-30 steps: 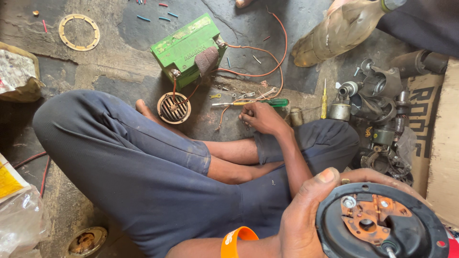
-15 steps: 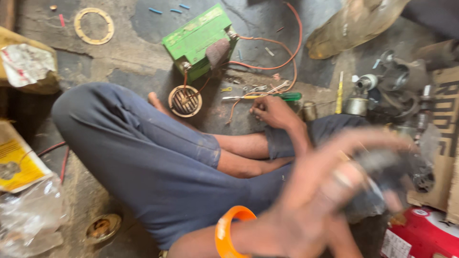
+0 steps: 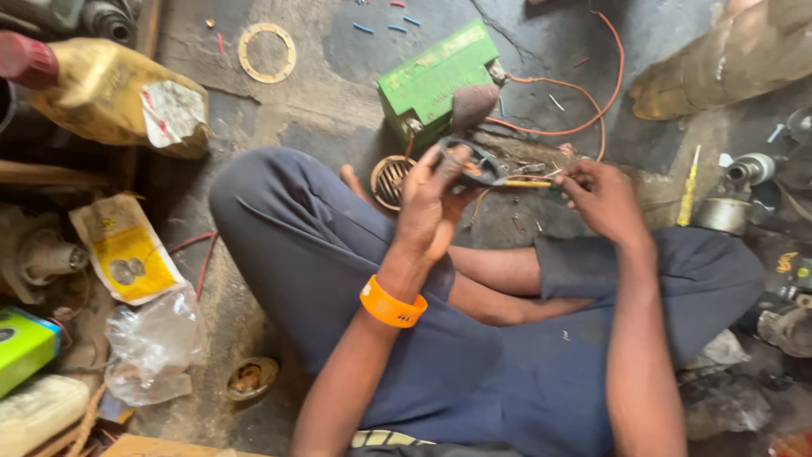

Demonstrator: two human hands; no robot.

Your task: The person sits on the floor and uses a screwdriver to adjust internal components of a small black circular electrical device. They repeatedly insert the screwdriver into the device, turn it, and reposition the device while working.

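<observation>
Round dark metal part point(image 3: 475, 162) held up in the left hand point(image 3: 430, 207), a little above the middle of the frame.

Fingers of the left hand are curled tight around the round part, gripping its edge. The right hand point(image 3: 602, 196) pinches the end of a thin tool with a yellow and green handle point(image 3: 537, 181), and its tip touches the part. A second ago the part sat low at the bottom right, close to the camera; now it is up near the green box point(image 3: 436, 80). Both arms reach forward over the crossed legs, and an orange wristband point(image 3: 392, 305) sits on the left wrist.
</observation>
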